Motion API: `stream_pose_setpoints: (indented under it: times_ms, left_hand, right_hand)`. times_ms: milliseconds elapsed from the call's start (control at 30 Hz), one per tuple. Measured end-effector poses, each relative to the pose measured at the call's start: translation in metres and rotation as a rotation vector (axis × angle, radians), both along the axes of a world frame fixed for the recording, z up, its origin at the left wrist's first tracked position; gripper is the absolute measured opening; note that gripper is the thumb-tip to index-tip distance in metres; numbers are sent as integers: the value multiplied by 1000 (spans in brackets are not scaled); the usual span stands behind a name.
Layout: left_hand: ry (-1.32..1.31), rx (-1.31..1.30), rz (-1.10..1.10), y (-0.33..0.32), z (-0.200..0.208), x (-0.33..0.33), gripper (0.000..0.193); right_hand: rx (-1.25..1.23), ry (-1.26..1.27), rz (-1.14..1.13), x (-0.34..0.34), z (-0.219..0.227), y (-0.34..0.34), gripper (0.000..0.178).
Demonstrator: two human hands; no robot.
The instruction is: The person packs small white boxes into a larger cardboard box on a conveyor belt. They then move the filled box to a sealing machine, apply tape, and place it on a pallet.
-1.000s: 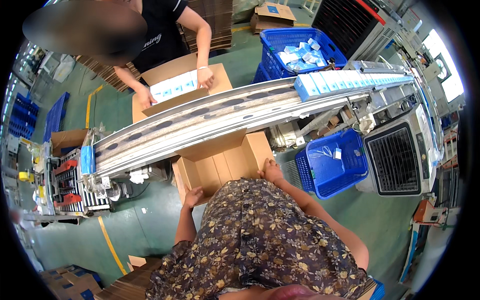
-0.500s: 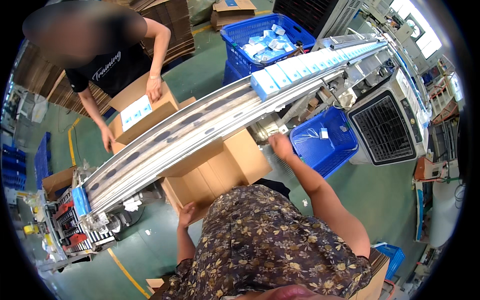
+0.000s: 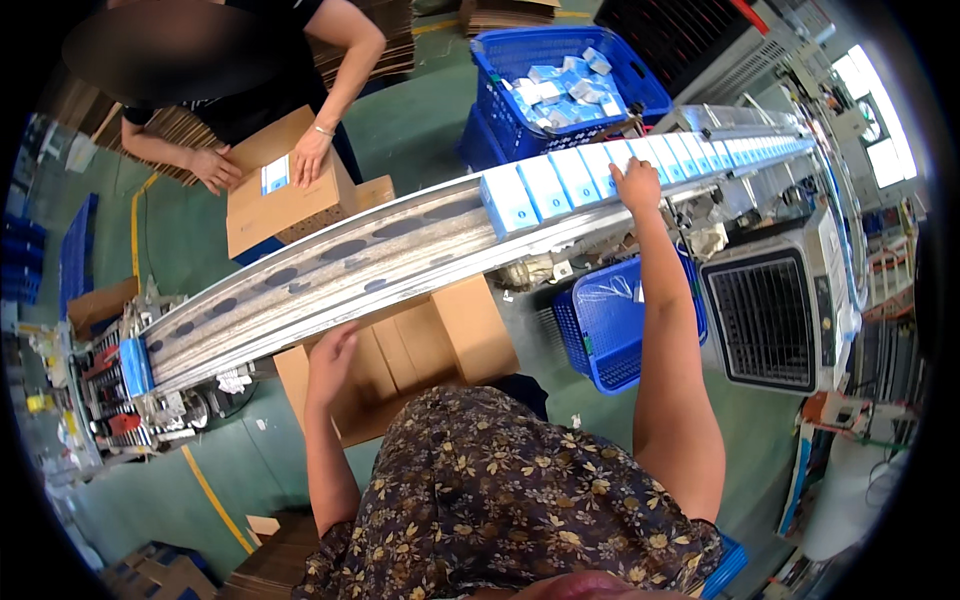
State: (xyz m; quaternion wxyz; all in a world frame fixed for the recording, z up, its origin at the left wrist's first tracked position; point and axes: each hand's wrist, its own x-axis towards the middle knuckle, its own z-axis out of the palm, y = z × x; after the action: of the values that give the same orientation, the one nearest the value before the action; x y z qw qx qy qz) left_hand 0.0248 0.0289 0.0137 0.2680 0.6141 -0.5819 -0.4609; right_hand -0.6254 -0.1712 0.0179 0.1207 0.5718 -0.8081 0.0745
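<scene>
My right hand (image 3: 638, 186) reaches over the conveyor, fingers apart and touching the tops of a row of small white-and-blue boxes (image 3: 545, 188). They stand side by side, close together, along the belt's right part. Near me, against the conveyor's edge, sits an open brown carton (image 3: 480, 335) with nothing visible inside. Over its left side hovers my left hand (image 3: 333, 360), slightly blurred, its fingers stretched out and holding nothing.
The conveyor (image 3: 330, 265) crosses diagonally before me. Beyond it a person handles another carton (image 3: 290, 205). A blue basket of small boxes (image 3: 520, 140) stands behind; another blue basket (image 3: 600, 325) and an air cooler (image 3: 765, 310) are at the right.
My right hand has moved from near the carton up to the row of boxes. My left hand has lifted from the carton's near edge. The other person's carton has been tipped over.
</scene>
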Motion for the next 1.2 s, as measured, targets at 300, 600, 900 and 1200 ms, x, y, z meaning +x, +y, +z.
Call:
stream_pose_setpoints:
  times_ms: [300, 600, 900, 1200]
  left_hand:
    - [-18, -324, 25, -114, 0, -79, 34]
    - [-336, -132, 374, -103, 11, 22, 95]
    - [-593, -565, 229, 43, 228, 107, 74]
    - [-54, 305, -196, 159, -71, 96, 72]
  right_hand:
    - [245, -471, 132, 96, 18, -5, 94]
    - [135, -855, 491, 337, 31, 53, 84]
    - [-108, -1206, 671, 412, 129, 205, 75]
    - [710, -550, 415, 360, -23, 304, 77]
